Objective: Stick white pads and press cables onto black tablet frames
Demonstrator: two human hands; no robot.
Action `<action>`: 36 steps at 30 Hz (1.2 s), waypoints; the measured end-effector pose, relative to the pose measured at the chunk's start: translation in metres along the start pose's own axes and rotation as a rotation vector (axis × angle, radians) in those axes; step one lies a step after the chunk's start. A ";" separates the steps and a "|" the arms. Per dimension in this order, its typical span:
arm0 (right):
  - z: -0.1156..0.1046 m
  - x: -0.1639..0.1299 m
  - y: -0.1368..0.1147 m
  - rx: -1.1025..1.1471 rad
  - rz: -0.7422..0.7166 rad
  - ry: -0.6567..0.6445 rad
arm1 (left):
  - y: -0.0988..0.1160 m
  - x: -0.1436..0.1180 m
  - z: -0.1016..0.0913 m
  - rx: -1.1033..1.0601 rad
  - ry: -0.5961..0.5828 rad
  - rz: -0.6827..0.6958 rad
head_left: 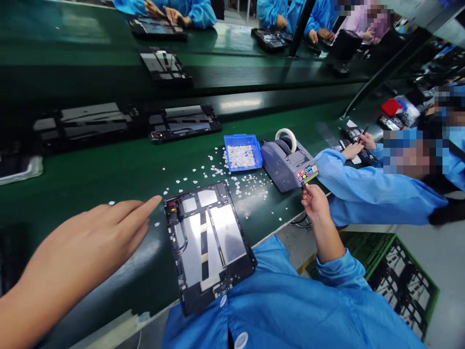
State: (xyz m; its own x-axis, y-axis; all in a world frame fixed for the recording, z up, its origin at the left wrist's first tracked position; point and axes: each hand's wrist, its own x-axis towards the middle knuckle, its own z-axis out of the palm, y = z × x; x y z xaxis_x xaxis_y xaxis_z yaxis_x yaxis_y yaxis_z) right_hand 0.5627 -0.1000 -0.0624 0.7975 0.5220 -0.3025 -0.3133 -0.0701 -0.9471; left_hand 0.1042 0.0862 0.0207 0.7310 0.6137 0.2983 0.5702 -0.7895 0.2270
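Observation:
An opened tablet [227,237], its metal-coloured battery panels and flat cables exposed, lies at the bench's front edge, partly overhanging it. My left hand [98,232] is held beside its upper left corner, fingers stretched out and nothing in them; whether the index fingertip touches the corner I cannot tell. To the right, my right hand [315,201] pinches at the front mouth of a grey tape dispenser [281,165]. A small dark bit shows at those fingertips, too small to name. A roll of whitish tape [286,138] sits on top of the dispenser.
A blue tray [261,157] full of small white pieces stands left of the dispenser, with more pieces scattered around. Further tablets [185,121] lie behind. At right, a co-worker's sleeve [378,186] reaches close to the dispenser. A green crate [394,237] holding tablets stands below.

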 end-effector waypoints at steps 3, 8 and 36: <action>0.006 -0.039 0.006 0.000 0.013 -0.031 | 0.012 -0.019 -0.003 -0.017 0.002 -0.149; 0.066 -0.107 0.008 -0.176 -0.036 -0.449 | 0.077 -0.006 0.007 -0.561 -0.076 -0.263; 0.229 -0.080 0.022 -1.125 -1.597 -1.098 | 0.028 -0.004 0.028 0.051 -0.243 -0.025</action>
State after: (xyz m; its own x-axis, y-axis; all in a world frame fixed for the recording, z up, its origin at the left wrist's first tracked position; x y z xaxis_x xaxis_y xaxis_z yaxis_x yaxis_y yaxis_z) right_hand 0.3739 0.0511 -0.0347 -0.6164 0.7197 0.3195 0.7472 0.6627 -0.0512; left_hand 0.1280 0.0618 0.0001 0.7816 0.6209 0.0601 0.6029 -0.7767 0.1823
